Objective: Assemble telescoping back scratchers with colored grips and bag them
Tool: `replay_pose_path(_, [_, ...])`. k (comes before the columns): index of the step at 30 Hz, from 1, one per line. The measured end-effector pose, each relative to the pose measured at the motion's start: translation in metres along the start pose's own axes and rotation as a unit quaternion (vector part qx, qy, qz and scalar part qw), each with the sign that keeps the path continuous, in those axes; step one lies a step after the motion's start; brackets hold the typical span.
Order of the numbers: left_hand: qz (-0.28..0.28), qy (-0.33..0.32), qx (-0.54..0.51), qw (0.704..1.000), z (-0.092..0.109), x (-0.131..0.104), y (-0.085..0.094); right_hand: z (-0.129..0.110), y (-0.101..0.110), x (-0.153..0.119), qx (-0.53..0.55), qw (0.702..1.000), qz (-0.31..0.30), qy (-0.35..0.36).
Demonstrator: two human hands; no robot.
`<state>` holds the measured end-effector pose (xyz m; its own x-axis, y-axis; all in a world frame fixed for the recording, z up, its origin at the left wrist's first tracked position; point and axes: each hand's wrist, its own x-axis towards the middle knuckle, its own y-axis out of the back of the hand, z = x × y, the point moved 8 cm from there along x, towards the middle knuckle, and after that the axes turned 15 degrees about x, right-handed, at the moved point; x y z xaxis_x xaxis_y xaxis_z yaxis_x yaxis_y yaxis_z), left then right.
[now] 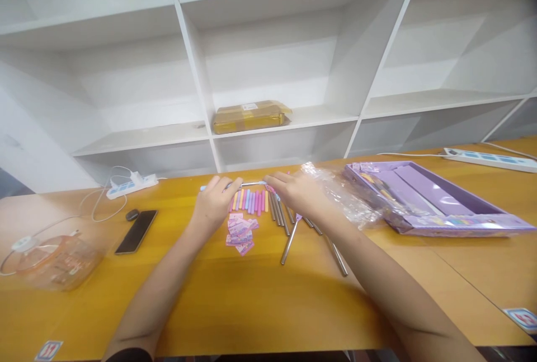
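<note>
- Our left hand (216,200) closes its grip around a silver rod (250,183), by the coloured sticks' (251,203) far ends; our right hand (290,191) seems to pinch its other end.
- Lowering our right forearm (369,261) could scatter the metal tubes (289,244).

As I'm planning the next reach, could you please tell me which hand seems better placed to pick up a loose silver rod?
Probably the right hand: it is closer to the loose silver rods, while the coloured sticks lie between them and the left hand.
</note>
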<state>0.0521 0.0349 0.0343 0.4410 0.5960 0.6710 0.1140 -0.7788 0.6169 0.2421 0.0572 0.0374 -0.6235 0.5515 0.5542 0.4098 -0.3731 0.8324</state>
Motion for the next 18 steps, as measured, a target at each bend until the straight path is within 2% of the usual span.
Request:
replay_pose_path(7, [-0.055,0.0,-0.067,0.996,-0.003,0.003,-0.005,0.0,0.012,-0.004,0.038,0.998,0.039,0.023])
replay_pose_path(13, [-0.034,0.015,-0.063,0.997,-0.006,0.007,0.008,0.004,0.011,-0.005,0.055,0.997,0.046,0.025])
replay_pose_path(18, [-0.029,0.013,-0.066,0.997,-0.007,0.006,0.011,0.007,0.007,-0.004,0.052,0.998,0.025,0.029])
